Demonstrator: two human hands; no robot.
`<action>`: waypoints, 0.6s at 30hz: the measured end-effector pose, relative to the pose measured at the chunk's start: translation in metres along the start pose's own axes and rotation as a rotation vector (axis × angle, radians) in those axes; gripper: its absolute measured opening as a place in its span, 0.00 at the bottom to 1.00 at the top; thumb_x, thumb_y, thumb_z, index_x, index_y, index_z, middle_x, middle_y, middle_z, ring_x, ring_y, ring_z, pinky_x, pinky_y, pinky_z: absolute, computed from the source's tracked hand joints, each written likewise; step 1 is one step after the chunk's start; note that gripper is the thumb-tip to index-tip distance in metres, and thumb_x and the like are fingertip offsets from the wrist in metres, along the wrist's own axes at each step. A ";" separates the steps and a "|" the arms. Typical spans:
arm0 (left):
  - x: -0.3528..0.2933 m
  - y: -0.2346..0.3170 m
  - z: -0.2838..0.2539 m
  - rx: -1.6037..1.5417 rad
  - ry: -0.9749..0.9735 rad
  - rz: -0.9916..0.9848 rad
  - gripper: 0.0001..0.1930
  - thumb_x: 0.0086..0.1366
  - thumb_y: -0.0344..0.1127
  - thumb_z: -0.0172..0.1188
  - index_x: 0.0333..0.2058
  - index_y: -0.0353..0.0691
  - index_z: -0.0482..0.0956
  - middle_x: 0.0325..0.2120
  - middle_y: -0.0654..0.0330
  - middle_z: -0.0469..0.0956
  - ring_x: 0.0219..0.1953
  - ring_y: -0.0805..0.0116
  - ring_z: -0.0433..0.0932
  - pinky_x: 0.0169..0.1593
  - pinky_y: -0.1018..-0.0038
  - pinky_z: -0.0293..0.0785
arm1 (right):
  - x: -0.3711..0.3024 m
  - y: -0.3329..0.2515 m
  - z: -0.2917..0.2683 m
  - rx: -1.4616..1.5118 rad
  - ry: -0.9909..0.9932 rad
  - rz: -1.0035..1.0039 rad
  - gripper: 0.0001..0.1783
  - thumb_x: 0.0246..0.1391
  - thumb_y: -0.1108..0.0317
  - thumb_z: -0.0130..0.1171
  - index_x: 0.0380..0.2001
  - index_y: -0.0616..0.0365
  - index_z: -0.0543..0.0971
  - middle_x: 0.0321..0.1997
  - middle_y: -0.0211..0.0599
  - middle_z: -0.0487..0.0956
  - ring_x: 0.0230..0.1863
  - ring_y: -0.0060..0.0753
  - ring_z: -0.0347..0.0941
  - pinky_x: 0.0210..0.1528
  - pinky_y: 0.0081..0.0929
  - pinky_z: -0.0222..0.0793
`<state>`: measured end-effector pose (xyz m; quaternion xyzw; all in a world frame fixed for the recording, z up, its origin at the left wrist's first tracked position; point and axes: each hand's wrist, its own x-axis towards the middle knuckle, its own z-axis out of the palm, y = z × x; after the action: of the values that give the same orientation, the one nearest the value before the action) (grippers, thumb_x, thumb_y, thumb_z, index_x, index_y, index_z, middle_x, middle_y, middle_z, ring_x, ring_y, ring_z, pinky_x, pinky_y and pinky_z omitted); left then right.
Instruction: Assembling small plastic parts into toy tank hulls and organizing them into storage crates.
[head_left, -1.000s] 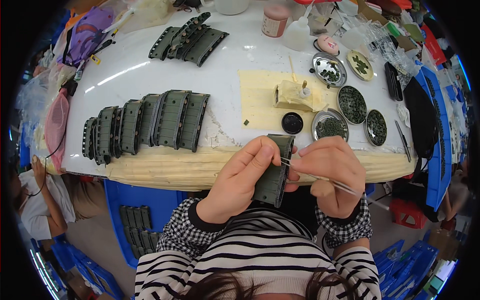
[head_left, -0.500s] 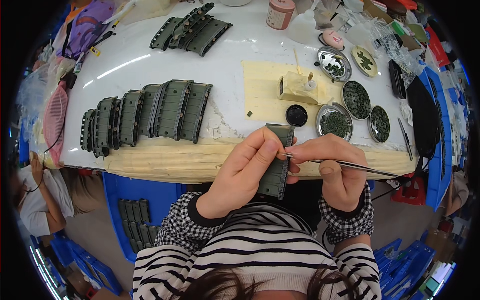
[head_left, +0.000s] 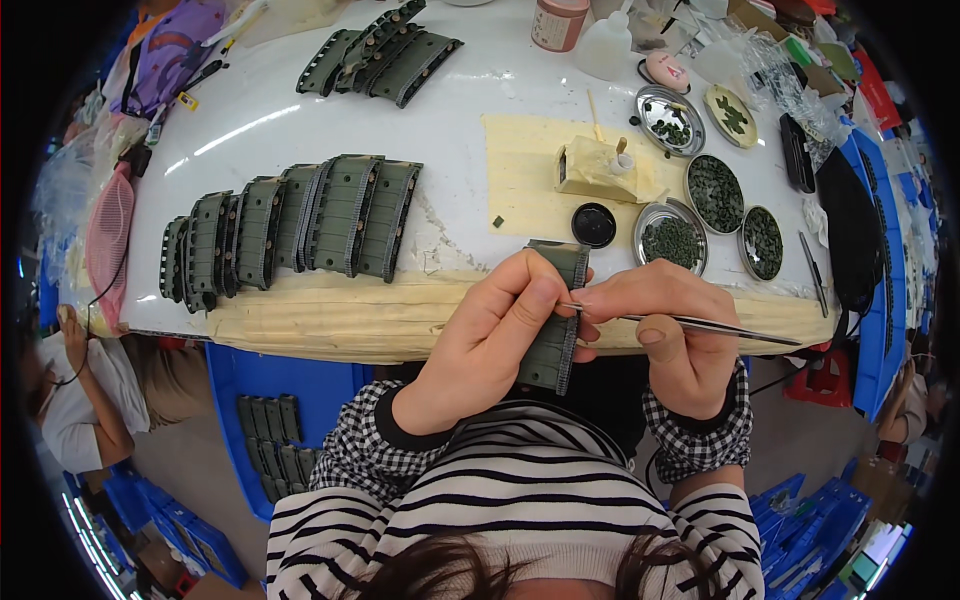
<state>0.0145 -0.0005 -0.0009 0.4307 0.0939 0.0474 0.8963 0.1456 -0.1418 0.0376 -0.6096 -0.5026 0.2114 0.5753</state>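
Observation:
A dark green ribbed plastic piece (head_left: 546,362) with a toothed edge is held over the table's front edge by my left hand (head_left: 497,352), thumb and forefinger pinching at its middle. My right hand (head_left: 690,330) grips a pair of thin metal tweezers (head_left: 722,327), whose tip meets the piece beside my left thumb. Anything tiny at that tip is hidden by my fingers. One right fingertip carries a tan wrap. Rows of similar green pieces (head_left: 338,215) stand overlapped on the table to the left.
Round dishes (head_left: 668,240) of small green parts stand at the right, near a black cap (head_left: 593,226) and a paper-wrapped block with a bottle (head_left: 598,172). More green pieces (head_left: 415,62) lie farther back. A blue tray (head_left: 232,400) sits below left. Pens (head_left: 812,272) lie at right.
Both hands stay at the green piece, with the tweezer tip still at its middle. The view has shifted slightly, and my right hand has moved up a little.

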 end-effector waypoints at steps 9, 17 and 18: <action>-0.001 -0.003 0.001 0.011 0.057 0.019 0.14 0.76 0.40 0.41 0.52 0.36 0.66 0.40 0.52 0.78 0.36 0.70 0.80 0.41 0.73 0.81 | -0.003 0.013 -0.003 0.008 0.132 -0.036 0.11 0.64 0.70 0.53 0.38 0.66 0.82 0.31 0.39 0.81 0.32 0.28 0.78 0.37 0.23 0.72; -0.012 0.017 0.002 0.061 0.199 0.019 0.30 0.70 0.30 0.49 0.68 0.38 0.51 0.48 0.42 0.76 0.34 0.67 0.83 0.41 0.71 0.82 | 0.008 0.040 -0.015 -0.408 0.265 0.009 0.10 0.62 0.69 0.55 0.35 0.61 0.83 0.28 0.34 0.81 0.31 0.30 0.70 0.36 0.26 0.66; -0.013 0.019 0.001 0.076 0.184 -0.014 0.28 0.70 0.30 0.50 0.67 0.37 0.54 0.48 0.43 0.77 0.34 0.67 0.83 0.41 0.72 0.82 | 0.009 0.041 -0.015 -0.445 0.242 0.007 0.09 0.62 0.69 0.55 0.35 0.60 0.83 0.28 0.33 0.81 0.31 0.30 0.70 0.36 0.27 0.66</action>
<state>0.0020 0.0088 0.0164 0.4576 0.1808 0.0768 0.8672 0.1767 -0.1341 0.0067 -0.7439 -0.4621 0.0227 0.4822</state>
